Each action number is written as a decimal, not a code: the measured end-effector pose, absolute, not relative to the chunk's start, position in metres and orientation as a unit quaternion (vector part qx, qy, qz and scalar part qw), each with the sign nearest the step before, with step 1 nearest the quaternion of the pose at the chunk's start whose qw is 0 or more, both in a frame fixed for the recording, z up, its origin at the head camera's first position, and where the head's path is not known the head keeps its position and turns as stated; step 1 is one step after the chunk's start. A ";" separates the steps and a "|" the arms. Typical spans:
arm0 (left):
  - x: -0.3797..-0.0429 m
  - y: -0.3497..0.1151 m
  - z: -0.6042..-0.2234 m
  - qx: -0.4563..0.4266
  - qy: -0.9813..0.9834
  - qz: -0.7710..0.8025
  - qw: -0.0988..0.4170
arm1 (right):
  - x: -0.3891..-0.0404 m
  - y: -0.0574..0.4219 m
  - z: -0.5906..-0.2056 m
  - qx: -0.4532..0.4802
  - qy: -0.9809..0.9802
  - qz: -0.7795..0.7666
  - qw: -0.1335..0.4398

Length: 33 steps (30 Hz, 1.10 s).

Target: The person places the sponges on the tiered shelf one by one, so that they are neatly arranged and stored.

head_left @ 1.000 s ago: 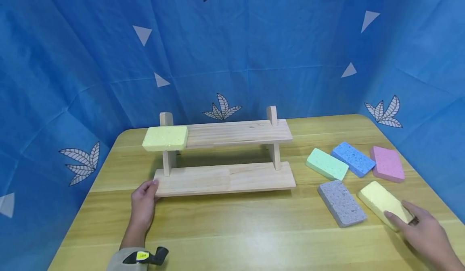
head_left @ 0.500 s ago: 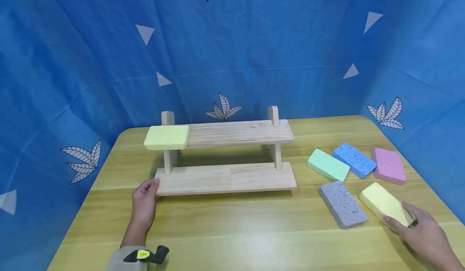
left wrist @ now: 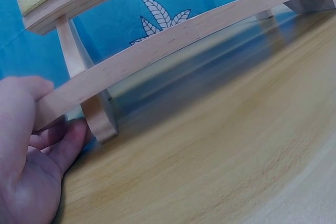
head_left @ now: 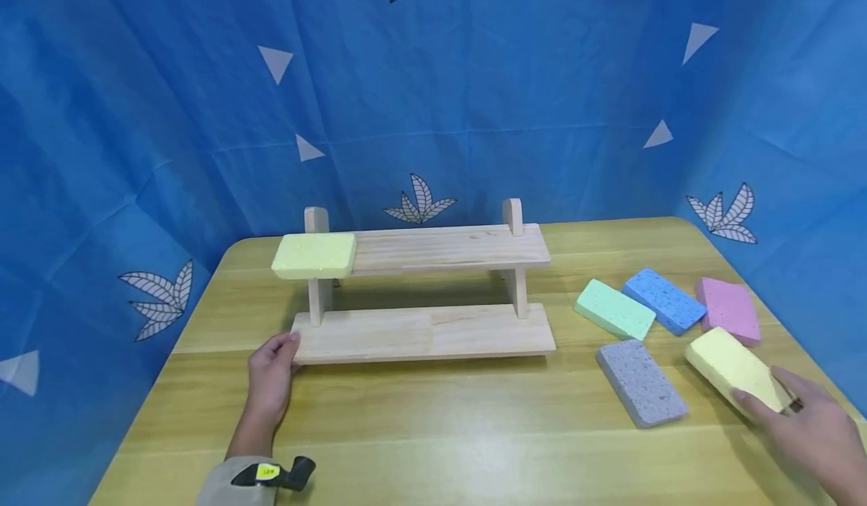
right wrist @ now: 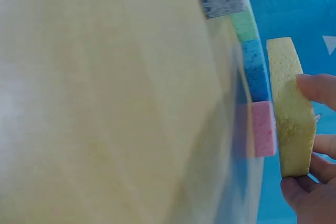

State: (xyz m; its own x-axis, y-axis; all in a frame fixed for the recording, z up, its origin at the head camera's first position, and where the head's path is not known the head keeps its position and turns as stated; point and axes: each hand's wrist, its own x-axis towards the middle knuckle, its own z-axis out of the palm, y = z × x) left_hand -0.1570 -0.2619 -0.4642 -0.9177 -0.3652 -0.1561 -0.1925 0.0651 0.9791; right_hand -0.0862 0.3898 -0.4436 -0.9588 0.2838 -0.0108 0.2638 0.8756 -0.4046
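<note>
My right hand (head_left: 809, 423) pinches a pale yellow sponge (head_left: 734, 370) by its near end, thumb on one long side and fingers on the other. The right wrist view shows this yellow sponge (right wrist: 291, 114) tilted up off the table. My left hand (head_left: 271, 378) grips the left end of the lower board of a two-tier wooden shelf (head_left: 427, 333); in the left wrist view its thumb lies above the board (left wrist: 131, 59) and its fingers curl underneath. Another yellow sponge (head_left: 314, 256) lies flat on the upper tier's left end, jutting slightly past it.
Right of the shelf, a green sponge (head_left: 615, 309), a blue sponge (head_left: 664, 300), a pink sponge (head_left: 729, 310) and a grey sponge (head_left: 641, 383) lie on the wooden table (head_left: 433, 431). A blue patterned curtain (head_left: 433, 92) hangs behind and at both sides.
My right hand has lifted the yellow sponge off the table, shifting it slightly to the right and nearer the pink one. The left hand keeps its grip on the shelf.
</note>
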 end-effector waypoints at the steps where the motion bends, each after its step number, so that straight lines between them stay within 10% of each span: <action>1: -0.157 -0.262 -0.464 0.190 -0.727 -0.657 0.063 | -0.087 0.390 -0.441 -0.139 -0.968 0.205 0.033; 33: -0.157 -0.260 -0.465 0.189 -0.733 -0.652 0.052 | -0.140 0.309 -0.369 0.028 -0.943 0.313 0.112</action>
